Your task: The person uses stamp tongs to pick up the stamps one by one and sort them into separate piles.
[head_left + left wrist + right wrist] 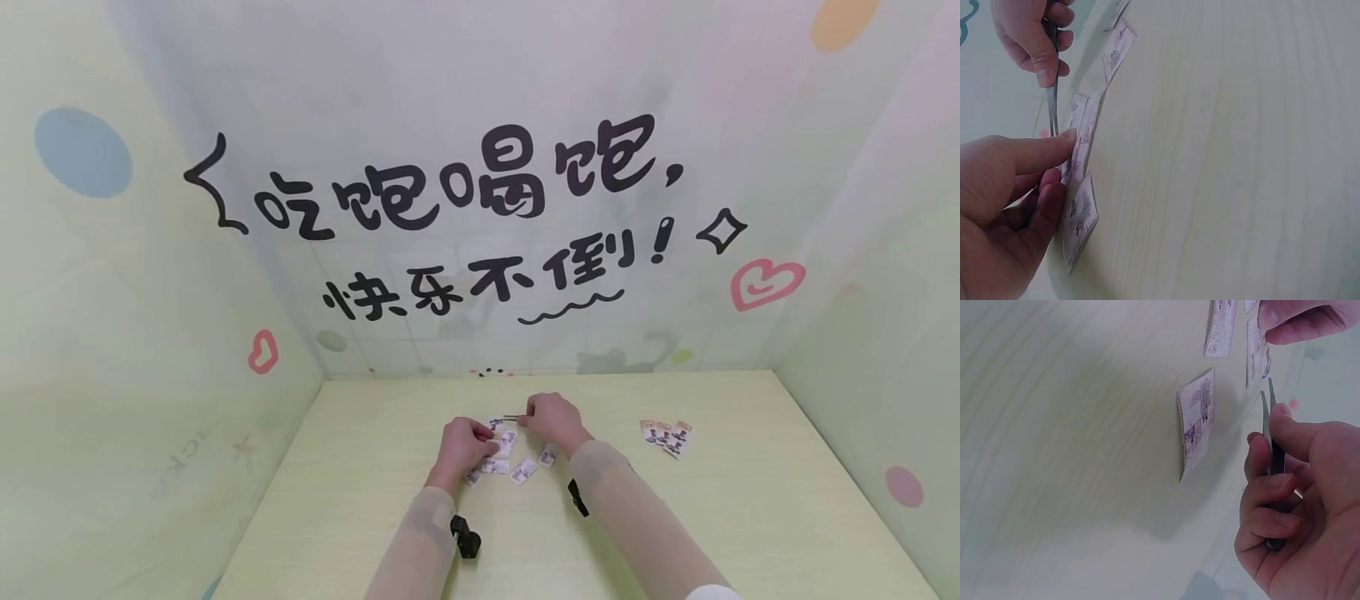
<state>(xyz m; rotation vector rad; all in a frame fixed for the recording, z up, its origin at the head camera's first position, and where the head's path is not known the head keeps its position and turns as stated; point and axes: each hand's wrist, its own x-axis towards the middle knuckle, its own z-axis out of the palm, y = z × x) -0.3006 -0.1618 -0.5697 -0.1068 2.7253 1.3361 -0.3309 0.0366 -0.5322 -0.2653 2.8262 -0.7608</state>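
Observation:
Small postage stamps with perforated edges lie on the table, several of them around my left hand [463,450]. That hand's thumb and fingertips pinch a stamp [1265,362] at the edge of the group; the fingers hide much of it. My right hand [553,418] grips a pair of metal tweezers [1053,109] with its fingers wrapped round the shaft. The tweezer tips stand slightly apart, close to the pinched stamp. A single stamp [1197,419] lies nearer the right wrist, and another stamp [1081,219] sits beside the left fingers.
A separate cluster of stamps [667,437] with orange tops lies overlapping on the right side of the table [750,517]. Printed walls [480,350] with black lettering enclose the table at the back and sides. Black wrist devices [467,537] are on the forearms.

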